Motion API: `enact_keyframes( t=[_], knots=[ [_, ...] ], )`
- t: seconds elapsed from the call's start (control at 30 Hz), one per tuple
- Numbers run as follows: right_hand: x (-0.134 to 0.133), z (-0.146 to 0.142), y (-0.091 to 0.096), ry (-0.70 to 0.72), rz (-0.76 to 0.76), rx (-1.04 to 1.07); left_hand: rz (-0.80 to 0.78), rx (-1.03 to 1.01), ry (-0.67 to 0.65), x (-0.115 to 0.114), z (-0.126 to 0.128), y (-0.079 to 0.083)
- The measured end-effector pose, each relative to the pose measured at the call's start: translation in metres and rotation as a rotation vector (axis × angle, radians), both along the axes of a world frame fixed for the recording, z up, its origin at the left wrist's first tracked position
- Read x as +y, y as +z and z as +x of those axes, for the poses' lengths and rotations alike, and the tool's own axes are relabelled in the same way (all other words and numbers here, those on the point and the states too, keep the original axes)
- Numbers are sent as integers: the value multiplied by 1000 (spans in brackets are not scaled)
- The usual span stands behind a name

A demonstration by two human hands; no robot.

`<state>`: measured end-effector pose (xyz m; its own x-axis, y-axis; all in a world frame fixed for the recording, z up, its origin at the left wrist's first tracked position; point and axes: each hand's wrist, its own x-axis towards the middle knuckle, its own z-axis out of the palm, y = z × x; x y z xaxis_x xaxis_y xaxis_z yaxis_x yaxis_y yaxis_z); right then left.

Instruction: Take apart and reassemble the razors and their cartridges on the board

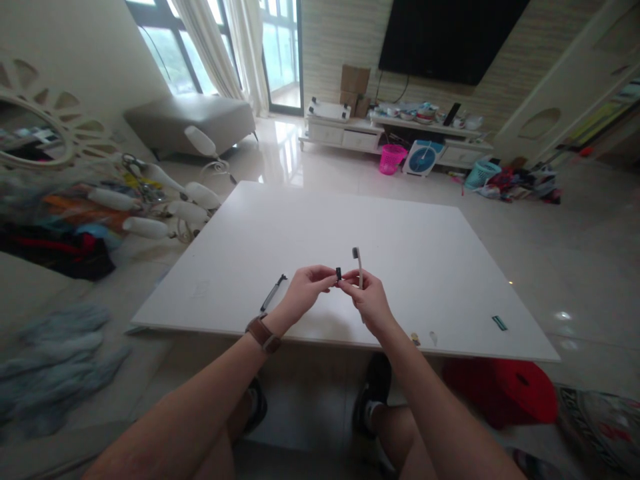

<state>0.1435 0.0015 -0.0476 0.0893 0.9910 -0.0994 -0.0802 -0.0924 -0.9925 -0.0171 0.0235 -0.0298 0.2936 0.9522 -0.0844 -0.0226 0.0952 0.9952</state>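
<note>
Both my hands are raised over the near edge of a white table (425, 267). My left hand (305, 291), with a brown watch strap on the wrist, pinches a small black piece (339, 273) between thumb and fingers. My right hand (369, 297) is closed around a pale toothbrush (358, 265) that stands upright, its dark bristle head at the top. The fingertips of the two hands meet at the small black piece. A thin black pen-like tool (273, 293) lies on the table just left of my left hand.
A small green item (499, 323) and two tiny bits (424, 339) lie near the table's front right edge. A red stool (505, 390) stands under the table on the right. Clutter and white lamp arms (165, 207) are on the left; a TV cabinet (390, 137) stands far back.
</note>
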Motion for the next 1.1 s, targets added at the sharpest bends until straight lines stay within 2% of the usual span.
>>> enact_keyframes(
  t=[0.1,0.3,0.43,0.53,0.6,0.67,0.8,0.97,1.1],
  knots=[
    [2,1,-2,15,38,-104,-34,-25,49,1,1,-2],
    [-1,10,10,43,131,-464,-29,19,160,4,-1,-1],
    [-5,16,13,151,157,-749,-34,76,198,5,-4,-3],
    [-5,19,16,84,166,-898,-39,116,209,4,-5,-5],
    [-4,20,18,-27,170,-939,-49,115,204,4,-4,-5],
    [-4,21,20,-64,187,-923,-58,91,201,4,-4,-5],
    [-5,20,20,89,219,-903,-80,27,190,4,-3,-6],
    [-3,25,21,-79,191,-953,-125,24,181,3,-3,-5],
    [-4,23,20,54,201,-914,-133,-9,179,4,-3,-5]
  ],
)
